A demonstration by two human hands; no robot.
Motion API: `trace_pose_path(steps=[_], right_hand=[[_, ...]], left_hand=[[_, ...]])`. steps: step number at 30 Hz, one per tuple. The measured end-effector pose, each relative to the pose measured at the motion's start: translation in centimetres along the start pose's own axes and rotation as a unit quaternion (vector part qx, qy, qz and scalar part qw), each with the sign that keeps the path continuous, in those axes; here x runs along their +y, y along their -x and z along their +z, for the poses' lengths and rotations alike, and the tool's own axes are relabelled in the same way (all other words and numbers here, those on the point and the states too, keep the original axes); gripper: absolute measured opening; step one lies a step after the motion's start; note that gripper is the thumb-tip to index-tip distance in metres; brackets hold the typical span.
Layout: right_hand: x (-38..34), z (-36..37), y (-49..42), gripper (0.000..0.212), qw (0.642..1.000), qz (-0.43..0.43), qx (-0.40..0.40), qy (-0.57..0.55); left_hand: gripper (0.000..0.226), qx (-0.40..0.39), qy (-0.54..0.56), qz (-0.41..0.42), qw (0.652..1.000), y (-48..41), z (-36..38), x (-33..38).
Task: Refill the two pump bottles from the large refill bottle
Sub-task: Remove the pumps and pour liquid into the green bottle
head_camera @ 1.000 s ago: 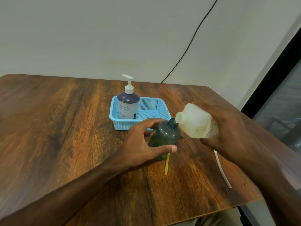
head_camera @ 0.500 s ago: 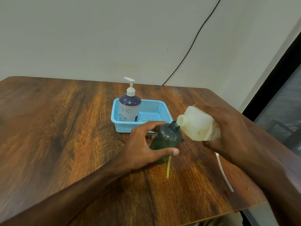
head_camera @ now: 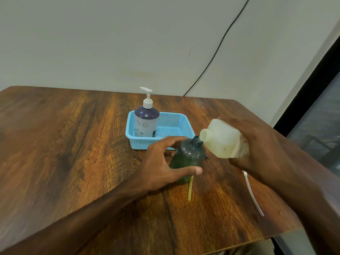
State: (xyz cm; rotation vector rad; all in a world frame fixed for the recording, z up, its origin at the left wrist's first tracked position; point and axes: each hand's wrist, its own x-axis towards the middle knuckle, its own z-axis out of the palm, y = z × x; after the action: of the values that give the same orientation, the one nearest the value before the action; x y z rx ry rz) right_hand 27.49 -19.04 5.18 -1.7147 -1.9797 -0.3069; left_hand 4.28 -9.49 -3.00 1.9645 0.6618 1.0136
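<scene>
Refill bottle, tilted in right hand, meets neck of green-liquid pump bottle gripped by left hand.

Two bare forearms, bare hands

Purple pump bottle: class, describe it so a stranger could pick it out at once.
On the table, find the blue basket. The purple pump bottle stands upright in its left end. Unlike the green bottle gripped by the left hand in front, it wears a white pump and pale flowered label.
</scene>
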Motion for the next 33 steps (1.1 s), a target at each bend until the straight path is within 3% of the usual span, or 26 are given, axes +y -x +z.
trace_pose_path(steps=[13,33], right_hand=[[-0.31,-0.24,-0.22,0.086,0.999,-0.029,0.011,0.011],[-0.04,-0.2,-0.2,0.083,1.0,-0.001,-0.004,0.007]], left_hand=[[0.061,0.008,0.006,0.01,1.0,0.02,-0.02,0.06],[0.061,0.009,0.008,0.016,1.0,-0.06,-0.1,0.26]])
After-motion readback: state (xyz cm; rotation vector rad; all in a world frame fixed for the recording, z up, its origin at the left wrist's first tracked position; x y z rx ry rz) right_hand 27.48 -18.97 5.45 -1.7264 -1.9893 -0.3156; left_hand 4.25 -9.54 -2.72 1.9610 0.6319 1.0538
